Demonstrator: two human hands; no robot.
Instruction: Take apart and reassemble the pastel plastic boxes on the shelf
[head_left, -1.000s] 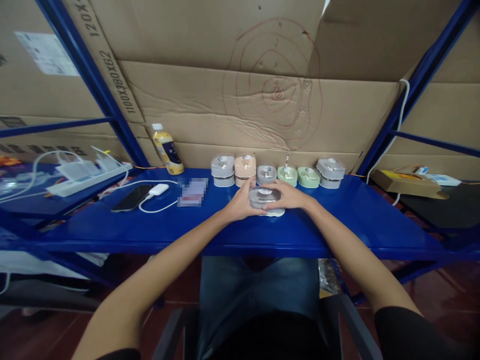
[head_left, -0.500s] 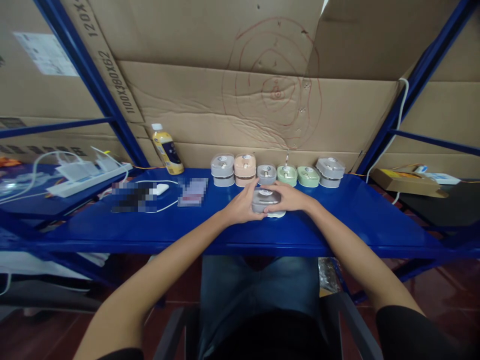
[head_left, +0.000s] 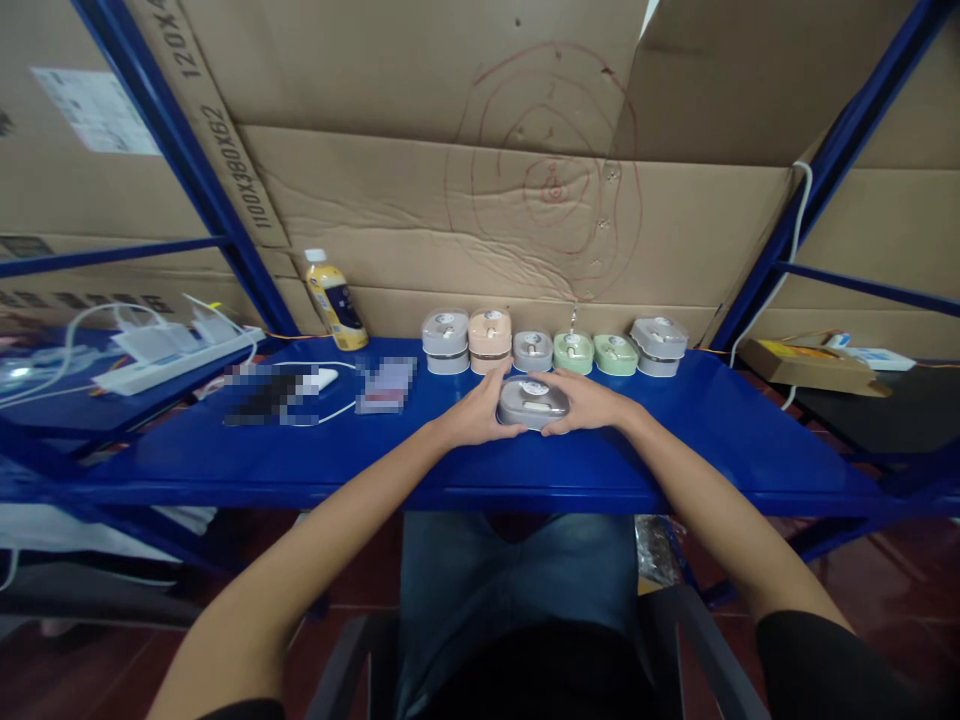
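Head cam's all there is here: both hands are wrapped around the grey box (head_left: 534, 404), left hand (head_left: 480, 411) on its left end, right hand (head_left: 596, 402) on its right, thumbs on the near side and fingers round the far side. So the grip is a two-handed clasp on that box. It's at the middle of the worktop (head_left: 420, 465), in front of the row of boxes, and looks seated, though I can't tell if the underside is flat down. My take: square it up and press evenly from both ends, since leaning on one side could tip the lid crooked. Watch the left fingertips too, they look near the peach box (head_left: 490, 335), and a nudge could shift it or the small grey one (head_left: 532, 352) beside it.
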